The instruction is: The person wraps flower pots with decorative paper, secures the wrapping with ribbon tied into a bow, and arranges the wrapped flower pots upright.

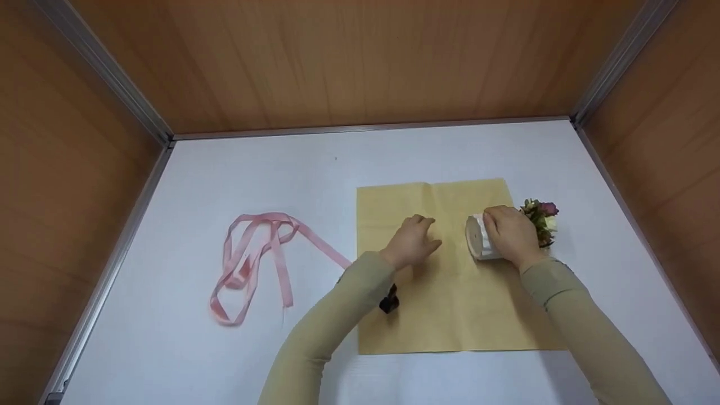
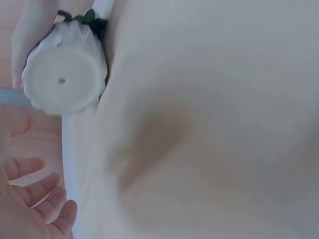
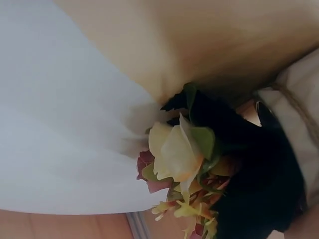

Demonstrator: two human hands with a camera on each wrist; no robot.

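My right hand point(image 1: 513, 233) grips a white flower pot point(image 1: 477, 239) tipped on its side, its round base turned to the left. Flowers point(image 1: 544, 224) with green leaves stick out at the right; the right wrist view shows a cream rose point(image 3: 172, 152) up close. Beneath lies a sheet of creased brown paper point(image 1: 413, 320). Over the middle of that sheet is my left hand point(image 1: 412, 243), fingers spread and holding nothing. From the left wrist, the pot's base point(image 2: 62, 82) appears with a small hole in its centre.
A pink ribbon point(image 1: 279, 264) lies in loose loops on the white table point(image 1: 270, 163) left of the paper, one end running under the left sleeve. A small black object point(image 1: 388, 301) shows beside that sleeve. Wooden panels point(image 1: 360, 62) enclose the table at the back and sides.
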